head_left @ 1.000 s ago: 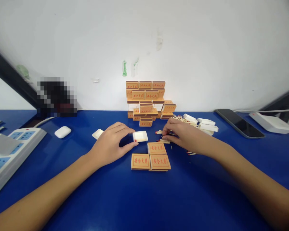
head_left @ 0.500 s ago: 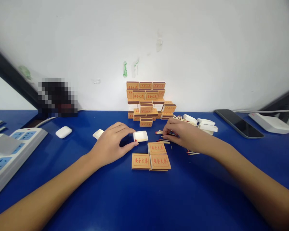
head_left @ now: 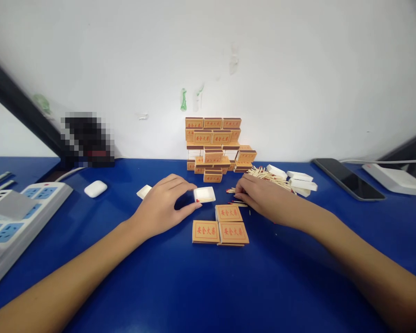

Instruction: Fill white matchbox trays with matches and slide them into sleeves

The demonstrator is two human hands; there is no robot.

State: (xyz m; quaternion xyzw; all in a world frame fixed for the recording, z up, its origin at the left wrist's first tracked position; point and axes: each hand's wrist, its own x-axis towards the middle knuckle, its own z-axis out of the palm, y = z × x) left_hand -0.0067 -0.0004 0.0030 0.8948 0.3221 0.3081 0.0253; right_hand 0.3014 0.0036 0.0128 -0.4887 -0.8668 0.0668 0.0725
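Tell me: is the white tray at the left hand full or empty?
Almost empty. The white tray, held by the left hand, shows its white floor; only a red match tip appears at its left corner.

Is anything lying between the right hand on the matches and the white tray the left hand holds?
Nothing visible. Only blue table and a few loose matches separate the right hand from the white tray; the nearest orange matchbox lies closer to the camera, off that line.

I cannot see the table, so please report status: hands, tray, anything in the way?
Left hand fingers pinch tray edge. Right hand on matches. Matchboxes lie beside tray.
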